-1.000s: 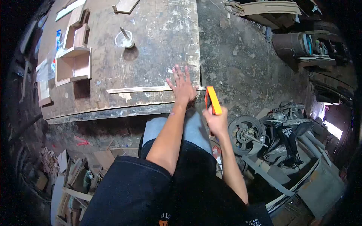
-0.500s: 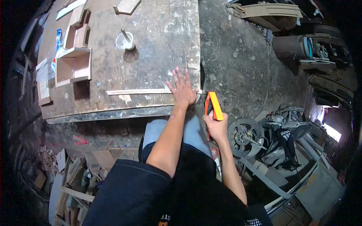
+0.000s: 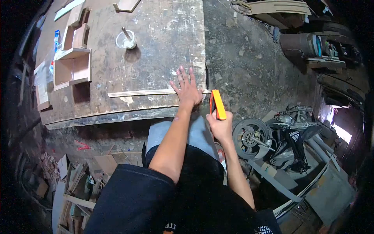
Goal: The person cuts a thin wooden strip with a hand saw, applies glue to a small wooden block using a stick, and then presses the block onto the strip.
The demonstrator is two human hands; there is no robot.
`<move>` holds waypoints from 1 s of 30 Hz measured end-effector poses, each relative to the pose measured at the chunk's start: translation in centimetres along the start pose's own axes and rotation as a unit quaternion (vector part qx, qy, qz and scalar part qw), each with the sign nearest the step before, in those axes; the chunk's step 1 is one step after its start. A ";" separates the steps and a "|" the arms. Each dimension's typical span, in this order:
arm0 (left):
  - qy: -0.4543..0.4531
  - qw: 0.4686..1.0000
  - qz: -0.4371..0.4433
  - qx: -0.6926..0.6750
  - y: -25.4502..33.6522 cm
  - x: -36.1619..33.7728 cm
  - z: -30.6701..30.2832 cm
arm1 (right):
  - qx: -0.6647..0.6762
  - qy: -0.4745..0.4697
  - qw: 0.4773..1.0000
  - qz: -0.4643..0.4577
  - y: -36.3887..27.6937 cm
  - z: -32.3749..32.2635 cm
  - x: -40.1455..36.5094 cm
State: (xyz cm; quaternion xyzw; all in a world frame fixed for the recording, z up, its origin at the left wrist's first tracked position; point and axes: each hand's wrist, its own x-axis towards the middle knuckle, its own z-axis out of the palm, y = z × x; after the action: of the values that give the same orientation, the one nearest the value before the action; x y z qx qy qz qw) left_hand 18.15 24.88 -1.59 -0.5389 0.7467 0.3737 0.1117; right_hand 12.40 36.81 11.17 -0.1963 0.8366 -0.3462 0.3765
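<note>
Thin pale wood strips (image 3: 142, 93) lie side by side along the near edge of the worn table (image 3: 163, 43), their right ends at the table's right side. My left hand (image 3: 188, 93) lies flat across them close to that end, fingers spread and pointing away from me. Just off the table's right edge, my right hand (image 3: 220, 125) is closed round the handle of a hacksaw with an orange-yellow frame (image 3: 218, 104). The saw's far end is right at the strip ends. Its blade is mostly hidden by the frame.
Open wooden boxes (image 3: 73, 69) stand at the table's left. A plastic cup with a stick in it (image 3: 126, 40) sits farther back. On the floor to the right are a spoked wheel (image 3: 252, 139) and a black bag (image 3: 297, 146); wood scraps (image 3: 80, 195) lie lower left.
My right hand and the saw have moved slightly away from me, toward the strip ends. My left hand stays flat on the strips. The whole view has shifted a little.
</note>
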 end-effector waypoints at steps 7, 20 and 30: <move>-0.002 1.000 0.002 -0.007 0.0 -0.4 0.4 | 0.001 -0.004 1.000 -0.004 0.8 0.3 2.8; 0.029 1.000 0.001 -0.011 0.1 0.4 0.0 | 0.000 -0.013 1.000 -0.025 2.2 -0.2 0.6; 0.013 1.000 -0.008 -0.007 0.3 0.1 0.0 | 0.022 -0.020 0.998 -0.056 3.1 -1.1 -2.0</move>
State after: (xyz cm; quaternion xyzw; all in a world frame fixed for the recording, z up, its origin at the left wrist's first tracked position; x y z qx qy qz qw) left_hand 17.88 24.90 -1.55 -0.5504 0.7413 0.3705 0.1010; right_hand 12.67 40.55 10.44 -0.2417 0.8084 -0.3816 0.3774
